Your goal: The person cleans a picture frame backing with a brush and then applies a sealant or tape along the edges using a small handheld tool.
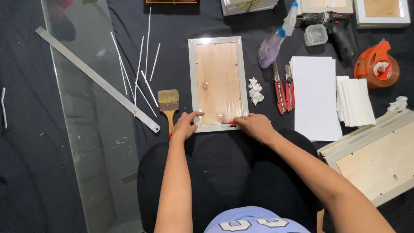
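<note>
A white picture frame (192,77) lies face down on the dark cloth, its plywood backing (217,82) facing up. My left hand (186,124) rests on the frame's near left corner, thumb on the rim. My right hand (255,125) presses at the near right corner, fingers closed on a small red tool (232,123) against the lower edge. Two small metal fittings sit on the backing.
A paintbrush (168,105) lies left of the frame, then a long metal ruler (97,80), thin white strips (139,69) and a glass sheet (86,129). To the right: crumpled tissue (255,90), red cutters (283,88), spray bottle (276,39), white sheets (316,97), drill (334,26), tape dispenser (376,64), another frame (375,159).
</note>
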